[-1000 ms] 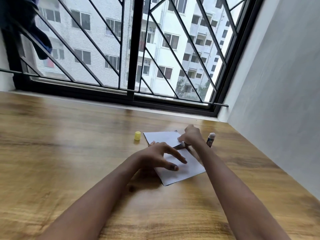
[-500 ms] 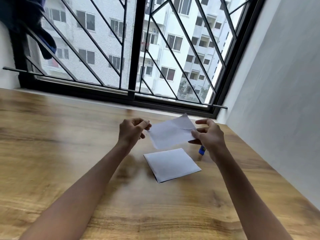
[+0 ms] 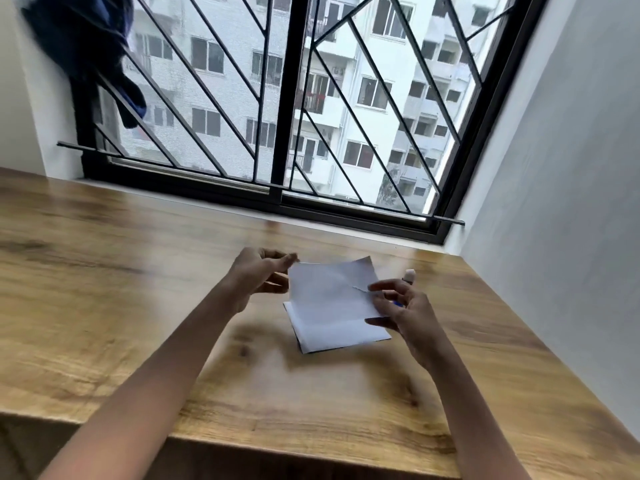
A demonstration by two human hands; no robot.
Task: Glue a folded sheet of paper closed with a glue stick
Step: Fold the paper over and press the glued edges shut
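Beneath both hands spreads one brown wood-grain table (image 3: 104, 289). Two white sheets show: one folded paper sheet (image 3: 332, 336) flat under the hands, and one creased paper sheet (image 3: 329, 289) held up between them. The left hand (image 3: 259, 275) pinches its far corner and the right hand (image 3: 405, 313) its edge. One pale-tipped glue stick (image 3: 409, 274) pokes up just beyond the right hand.

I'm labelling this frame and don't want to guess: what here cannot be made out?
One head view only.
1. Glue stick: mostly behind the right hand; only its tip and a blue bit show, and the label is unreadable.
2. Lower paper: its far part is covered by the held sheet.
3. Glue on the held sheet: motion blur, cannot tell.
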